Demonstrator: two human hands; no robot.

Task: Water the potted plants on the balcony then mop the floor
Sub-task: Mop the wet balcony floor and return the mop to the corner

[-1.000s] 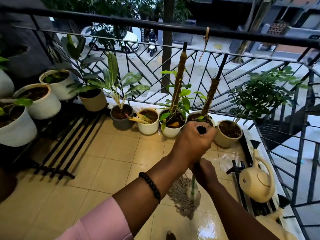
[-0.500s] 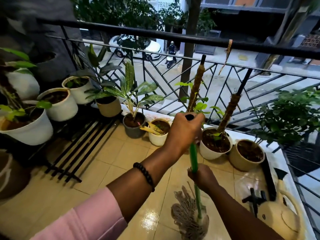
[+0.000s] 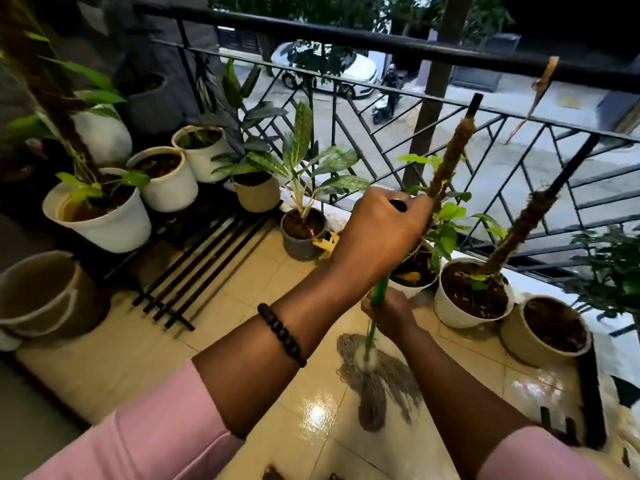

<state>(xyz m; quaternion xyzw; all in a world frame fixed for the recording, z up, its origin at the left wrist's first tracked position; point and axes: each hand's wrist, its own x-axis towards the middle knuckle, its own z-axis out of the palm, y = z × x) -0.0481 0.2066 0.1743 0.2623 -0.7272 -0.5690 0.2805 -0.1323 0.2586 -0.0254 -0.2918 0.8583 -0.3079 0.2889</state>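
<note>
My left hand (image 3: 379,230) is closed around the top end of a green mop handle (image 3: 378,289). Lower down, my right hand (image 3: 389,311) grips the same handle. The grey string mop head (image 3: 375,382) lies spread on the wet, shiny beige tiled floor (image 3: 242,306) below my hands. Potted plants line the railing: a grey pot (image 3: 301,233) with striped leaves, a white pot (image 3: 472,294) with a coir pole, and a beige pot (image 3: 547,332) at the right. Several white pots (image 3: 104,216) stand on a black rack at the left.
A black metal railing (image 3: 381,43) bounds the balcony, with a street, a car and a scooter below. A black slatted rack (image 3: 194,265) sits on the floor at the left. A brown bucket-like pot (image 3: 41,296) stands at the far left. A dark stand (image 3: 590,386) lies at the right.
The view has swung left and down, so the watering can at the right is out of frame. The mop head has shifted across the wet tiles while both hands keep their grip.
</note>
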